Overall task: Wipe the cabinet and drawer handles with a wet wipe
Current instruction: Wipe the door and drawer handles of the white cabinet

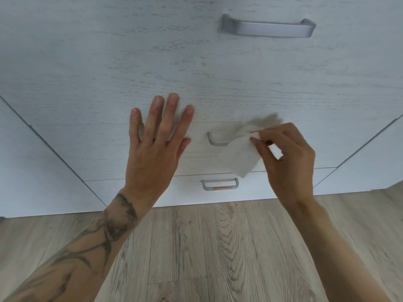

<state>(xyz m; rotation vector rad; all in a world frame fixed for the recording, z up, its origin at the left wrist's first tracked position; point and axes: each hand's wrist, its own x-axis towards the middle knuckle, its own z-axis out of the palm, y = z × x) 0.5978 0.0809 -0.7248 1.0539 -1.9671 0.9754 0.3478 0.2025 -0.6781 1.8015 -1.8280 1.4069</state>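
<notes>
A white wet wipe is pinched in my right hand and lies over the right part of the middle drawer handle, a grey metal bar whose left end still shows. My left hand has its fingers straight and spread, flat against the pale wood-grain drawer front just left of that handle. A larger grey handle sits on the drawer front above, at the upper right. A small handle sits on the bottom drawer, below the wipe.
Pale cabinet fronts flank the drawers on the left and right. A grey-brown wood-look floor runs below the cabinet base. A small brownish speck marks the upper drawer front.
</notes>
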